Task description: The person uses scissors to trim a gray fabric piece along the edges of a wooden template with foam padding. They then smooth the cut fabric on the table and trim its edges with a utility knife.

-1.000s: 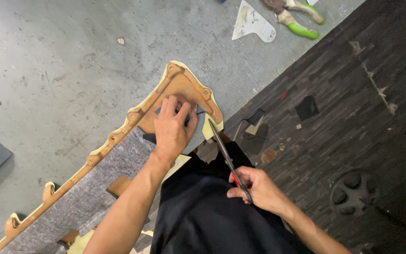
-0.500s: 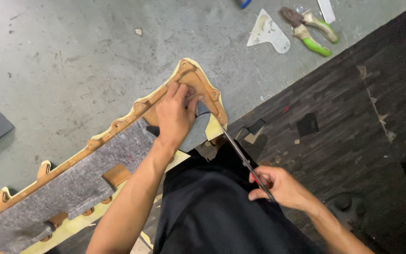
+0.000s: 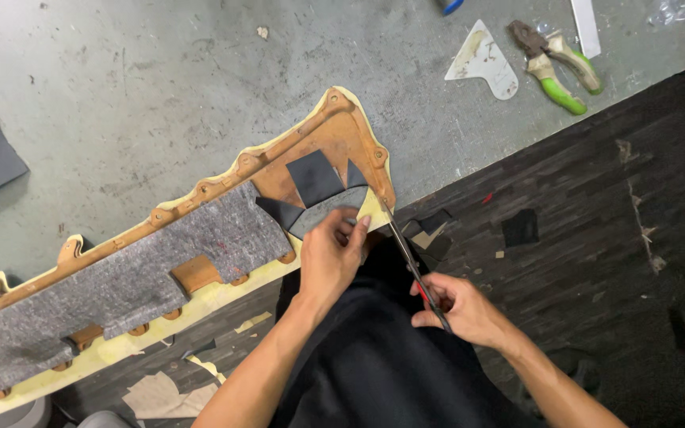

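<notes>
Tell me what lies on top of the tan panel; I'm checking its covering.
On the tan panel lie grey felt and black wedges. The left hand hides the piece beneath it.
</notes>
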